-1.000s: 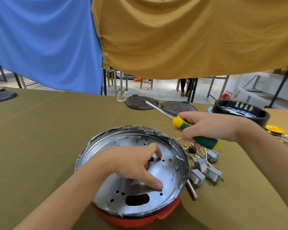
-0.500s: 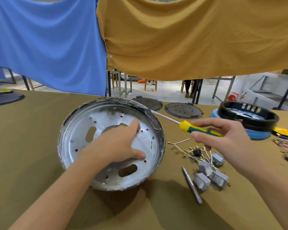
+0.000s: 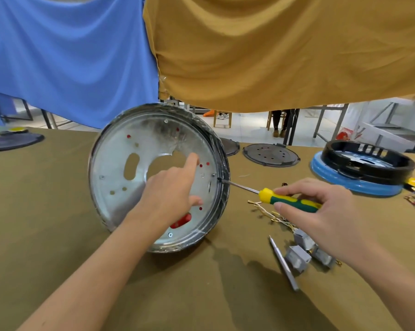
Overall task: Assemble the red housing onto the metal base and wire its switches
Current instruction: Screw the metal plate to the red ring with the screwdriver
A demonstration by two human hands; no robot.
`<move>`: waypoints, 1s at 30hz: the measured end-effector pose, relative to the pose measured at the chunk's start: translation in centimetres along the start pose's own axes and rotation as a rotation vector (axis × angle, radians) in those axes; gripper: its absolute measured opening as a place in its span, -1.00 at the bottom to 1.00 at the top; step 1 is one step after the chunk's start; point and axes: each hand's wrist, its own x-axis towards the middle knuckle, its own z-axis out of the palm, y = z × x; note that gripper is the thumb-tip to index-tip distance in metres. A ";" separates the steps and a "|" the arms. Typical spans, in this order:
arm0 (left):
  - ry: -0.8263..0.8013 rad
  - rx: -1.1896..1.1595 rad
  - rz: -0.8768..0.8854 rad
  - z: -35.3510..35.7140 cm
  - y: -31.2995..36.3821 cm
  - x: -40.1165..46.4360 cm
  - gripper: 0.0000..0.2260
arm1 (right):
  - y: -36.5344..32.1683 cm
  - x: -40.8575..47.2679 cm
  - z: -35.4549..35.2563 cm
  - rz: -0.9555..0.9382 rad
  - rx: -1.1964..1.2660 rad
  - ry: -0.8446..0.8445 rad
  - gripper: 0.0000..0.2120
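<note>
Head view is showing your left hand [image 3: 172, 187] pressing on the shiny inside of the metal base [image 3: 120, 204]. The round base is standing up on its edge on the brown table [image 3: 34, 211], leaning a bit away from you. Your fingers are lying mostly straight on the metal, with one finger pointing up toward a big hole in the plate. You are not gripping anything with that hand.

Bits of the red housing [image 3: 181, 220] are peeking through the holes just below your left hand, so the red part is sitting behind the base.

Your right hand [image 3: 321, 211] is holding the screwdriver [image 3: 290, 200] by its green and yellow handle, with fingers and thumb curled round it. The thin metal tip is pointing left and touching the right rim of the base, just beside your left hand.

Under your right hand, some small grey switches [image 3: 297, 258] are lying on the table, with thin gold wires [image 3: 271, 213] near them. A flat grey metal strip [image 3: 284, 266] is lying just left of the switches.

Past your right hand, a black ring on a blue part [image 3: 359, 168] is sitting farther back. Between your hands and farther away, a dark round plate [image 3: 271, 155] is lying flat. Blue cloth [image 3: 70, 56] and yellow cloth [image 3: 285, 48] are hanging up above everything.
</note>
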 end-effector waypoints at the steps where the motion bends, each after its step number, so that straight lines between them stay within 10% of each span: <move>1: 0.004 0.002 0.003 0.1 0.0 0.0 -0.39 | 0.0 0.0 0.0 -0.001 -0.003 0.000 -0.82; 30: 0.021 0.076 0.053 0.5 0.3 0.1 -0.40 | -1.4 0.2 -0.6 -0.046 -0.228 -0.065 -0.72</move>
